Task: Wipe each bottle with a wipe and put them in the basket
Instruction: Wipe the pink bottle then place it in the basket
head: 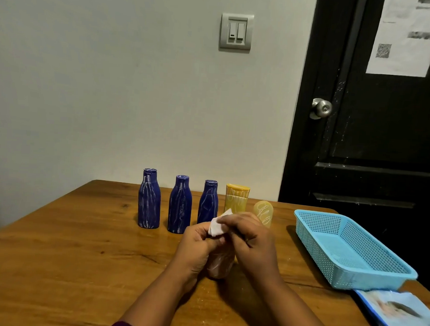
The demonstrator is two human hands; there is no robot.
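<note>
My left hand (pixel 195 247) grips a pinkish bottle (pixel 221 262) that stands on the wooden table (pixel 77 255), smeared with white streaks. My right hand (pixel 251 237) presses a small white wipe (pixel 217 226) against the bottle's top, which both hands hide. Behind them stand three dark blue bottles (pixel 149 199) (pixel 180 204) (pixel 208 202), all streaked white. A yellow bottle (pixel 236 198) and a smaller pale yellow bottle (pixel 263 212) stand to their right. The light blue mesh basket (pixel 353 269) lies at the right with nothing in it.
A blue pack of wipes (pixel 400 318) lies at the table's right front corner, touching the basket. A grey wall runs just behind the table. A black door (pixel 373 147) with a metal knob stands at the right.
</note>
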